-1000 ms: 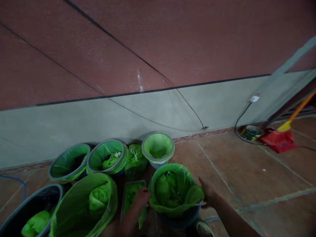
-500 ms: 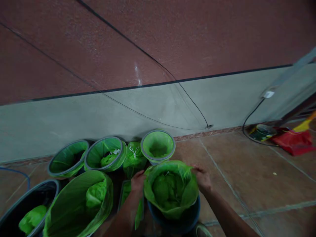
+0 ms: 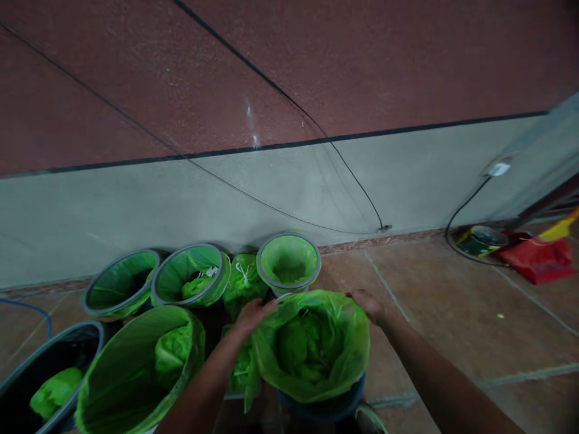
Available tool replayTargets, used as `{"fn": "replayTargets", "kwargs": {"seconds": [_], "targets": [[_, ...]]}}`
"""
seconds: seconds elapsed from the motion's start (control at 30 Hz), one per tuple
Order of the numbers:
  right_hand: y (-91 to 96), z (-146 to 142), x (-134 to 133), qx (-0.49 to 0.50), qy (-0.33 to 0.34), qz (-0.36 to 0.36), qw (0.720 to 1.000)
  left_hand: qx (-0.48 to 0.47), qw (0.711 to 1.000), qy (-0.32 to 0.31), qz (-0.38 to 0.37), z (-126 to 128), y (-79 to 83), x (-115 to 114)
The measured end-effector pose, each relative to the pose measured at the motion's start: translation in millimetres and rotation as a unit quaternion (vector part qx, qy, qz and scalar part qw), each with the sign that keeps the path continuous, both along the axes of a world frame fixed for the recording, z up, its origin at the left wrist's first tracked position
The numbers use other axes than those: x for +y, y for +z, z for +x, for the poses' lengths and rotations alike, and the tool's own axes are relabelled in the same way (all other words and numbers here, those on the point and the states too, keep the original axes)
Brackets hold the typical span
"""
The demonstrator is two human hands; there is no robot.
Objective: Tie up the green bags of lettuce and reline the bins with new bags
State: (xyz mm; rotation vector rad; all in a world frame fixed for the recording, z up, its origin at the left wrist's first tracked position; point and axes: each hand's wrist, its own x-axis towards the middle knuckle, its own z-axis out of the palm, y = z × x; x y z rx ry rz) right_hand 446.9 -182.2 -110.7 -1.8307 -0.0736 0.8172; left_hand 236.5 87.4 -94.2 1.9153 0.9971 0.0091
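Observation:
A green plastic bag [image 3: 312,386] lines a dark blue bucket [image 3: 328,410] in front of me, its rim spread wide and folded outward. Bunched green bags [image 3: 303,346] lie inside it. At the bag's far left rim, my left hand [image 3: 254,314] has its fingers closed on the plastic. Opposite, my right hand [image 3: 367,305] pinches the far right rim. Just behind the bucket stands a pale bin [image 3: 266,282] lined with green plastic. A tied green bag [image 3: 246,286] with white strings sits to its left. Below my left hand, a small tray [image 3: 239,395] holds more green plastic, partly hidden by my forearm.
Several lined bins stand at left, among them a large green-lined one [image 3: 97,361] and a dark tub [image 3: 40,346]. A wall [image 3: 217,205] with hanging cables runs behind. A red dustpan [image 3: 552,259] and a tin [image 3: 484,241] rest on the tiled floor at right.
My hands have shifted to the far rim of the bag. The rim is spread wider and hangs lower over the bucket's front. The view has tilted slightly.

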Motion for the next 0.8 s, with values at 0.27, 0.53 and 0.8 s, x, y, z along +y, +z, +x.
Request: {"fn": "replayTargets", "kwargs": {"seconds": [0.27,0.53,0.8], "targets": [[15.2,4.0,26.1,-0.1,-0.039,0.065,0.992,0.031,0.977,-0.116,0.176,11.9,19.6,-7.1],[8.4,-50.6,-48.3,-0.147,-0.136,0.042,0.979,-0.049,0.989,0.021,0.135,-53.6,6.7,-23.6],[-18.1,-121.9,-73.6,-0.087,-0.073,-0.002,0.994,0.03,0.999,-0.023,0.006,-87.9,-15.2,-63.1]]}}
